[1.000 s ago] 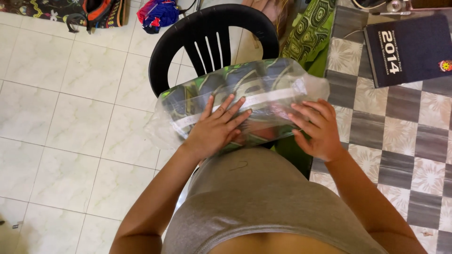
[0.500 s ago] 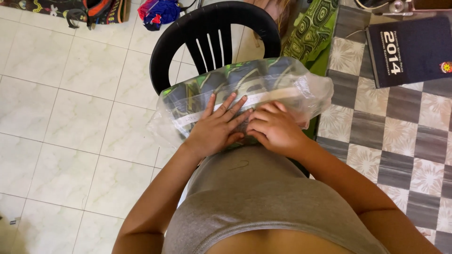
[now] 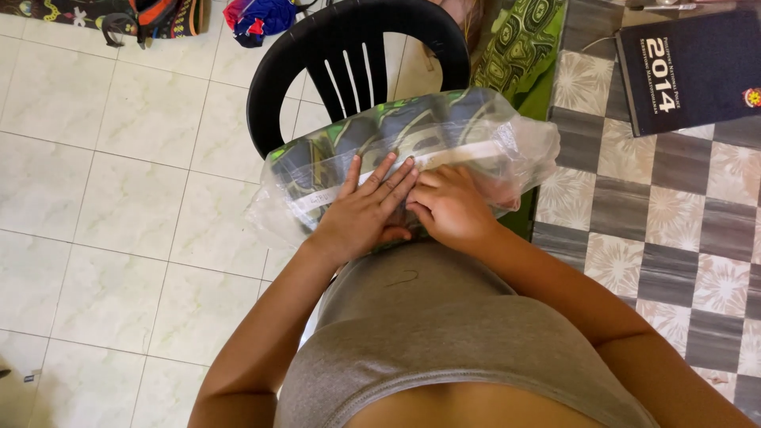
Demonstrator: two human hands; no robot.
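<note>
A person's left hand (image 3: 361, 218) lies flat with fingers spread and right hand (image 3: 452, 208) presses half-curled, neither gripping, on a clear plastic package of green patterned fabric (image 3: 396, 154) resting on a black plastic chair (image 3: 349, 47), a dark rectangular book (image 3: 690, 71) lying nearby on the checkered tablecloth (image 3: 634, 230).

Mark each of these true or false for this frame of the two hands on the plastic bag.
1. Both hands rest on the plastic bag. True.
2. The bag lies on the tiled floor. False: it sits on the black chair.
3. The left hand lies flat with fingers spread. True.
4. The right hand grips the chair's backrest. False: it presses on the bag beside the left hand.
5. A dark book lies on the checkered surface at the upper right. True.
</note>
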